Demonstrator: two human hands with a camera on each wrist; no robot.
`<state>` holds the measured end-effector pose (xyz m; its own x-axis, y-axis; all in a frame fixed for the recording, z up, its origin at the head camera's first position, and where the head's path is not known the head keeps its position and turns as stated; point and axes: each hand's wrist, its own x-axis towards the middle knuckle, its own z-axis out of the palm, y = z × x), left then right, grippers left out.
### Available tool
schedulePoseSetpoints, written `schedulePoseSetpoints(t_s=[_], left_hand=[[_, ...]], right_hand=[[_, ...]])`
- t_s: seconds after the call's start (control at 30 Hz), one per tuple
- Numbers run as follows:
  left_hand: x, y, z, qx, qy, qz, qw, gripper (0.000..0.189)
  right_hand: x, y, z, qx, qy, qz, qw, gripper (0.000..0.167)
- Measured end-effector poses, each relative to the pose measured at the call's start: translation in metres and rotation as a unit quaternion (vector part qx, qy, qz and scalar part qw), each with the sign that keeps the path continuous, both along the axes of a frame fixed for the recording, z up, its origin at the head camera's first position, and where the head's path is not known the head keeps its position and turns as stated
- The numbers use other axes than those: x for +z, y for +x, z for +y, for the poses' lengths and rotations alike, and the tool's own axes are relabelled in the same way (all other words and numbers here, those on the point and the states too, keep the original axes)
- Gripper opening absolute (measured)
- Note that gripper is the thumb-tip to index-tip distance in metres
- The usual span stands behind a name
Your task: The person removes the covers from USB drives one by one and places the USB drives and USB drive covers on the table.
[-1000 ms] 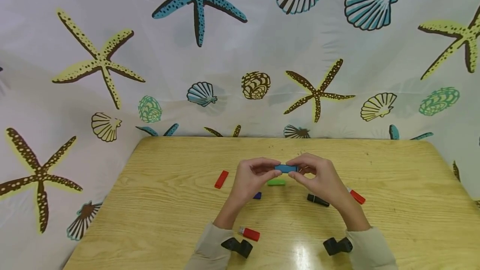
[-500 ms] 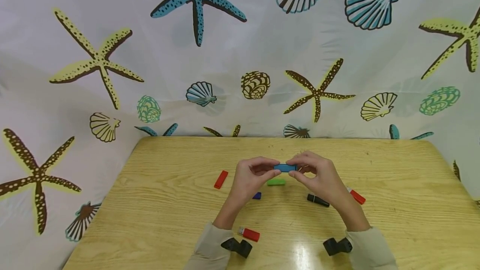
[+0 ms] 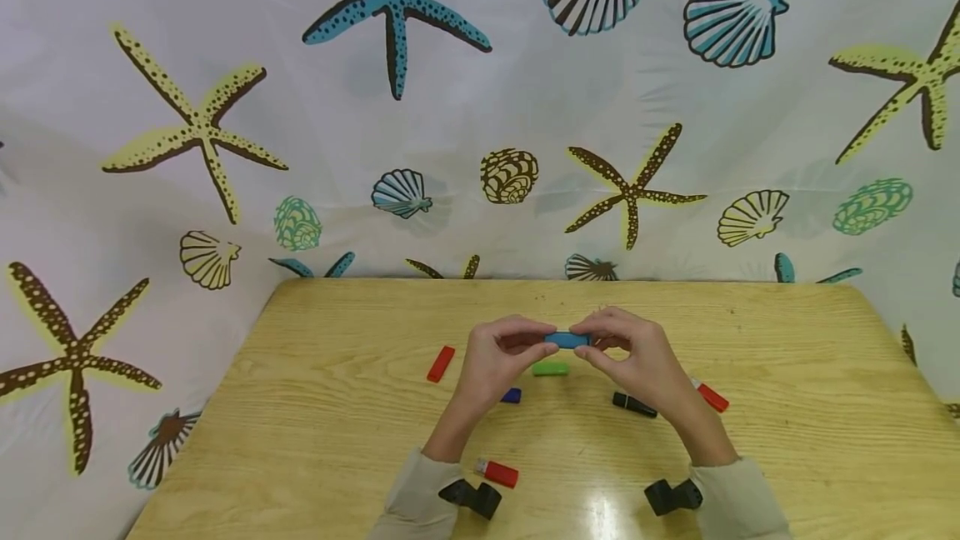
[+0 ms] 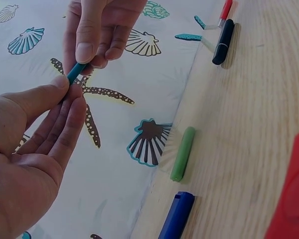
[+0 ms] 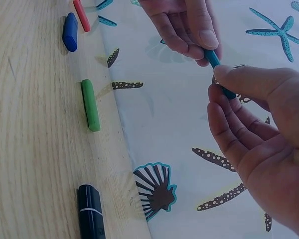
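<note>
A small blue USB stick [image 3: 567,341] is held up above the table, lying crosswise between the two hands. My left hand [image 3: 491,357] pinches its left end between thumb and fingers. The right end is pinched the same way by my right hand [image 3: 636,348]. In the left wrist view the stick [image 4: 75,73] shows teal between both sets of fingertips, which hide its ends. Under the hands lie a green stick [image 3: 551,368] and a dark blue one [image 3: 512,396], the latter partly behind the left wrist.
On the wooden table [image 3: 337,440] lie a black stick [image 3: 634,404] near the right forearm and a red one [image 3: 441,364] to the left. Red USB sticks with metal plugs lie in front [image 3: 498,473] and at right [image 3: 711,396]. A patterned cloth [image 3: 450,123] hangs behind.
Both hands keep their pinch on the blue USB stick almost in place. The head view has shifted slightly, so the scene sits a little lower.
</note>
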<state>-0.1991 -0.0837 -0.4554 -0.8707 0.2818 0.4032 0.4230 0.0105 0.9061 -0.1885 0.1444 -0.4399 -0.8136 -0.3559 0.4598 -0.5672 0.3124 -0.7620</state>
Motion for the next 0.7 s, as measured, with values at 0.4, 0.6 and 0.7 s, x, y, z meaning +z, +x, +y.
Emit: schedulePoseSetpoints(t_s=[0.4, 0.6, 0.7], left_hand=[[-0.0012, -0.0012, -0.0011, -0.008, 0.002, -0.007, 0.9999, 0.017], [-0.0003, -0.0015, -0.0009, -0.008, 0.002, -0.008, 0.9999, 0.017], [-0.0006, -0.0023, -0.0007, -0.011, 0.005, -0.005, 0.9999, 0.017]], right_hand=[[0.0008, 0.0004, 0.0012, 0.004, 0.001, 0.0, 1.0, 0.023], [0.0011, 0.0004, 0.0019, 0.005, 0.0, -0.001, 1.0, 0.023], [0.001, 0.0, 0.0025, 0.006, -0.002, -0.001, 1.0, 0.023]])
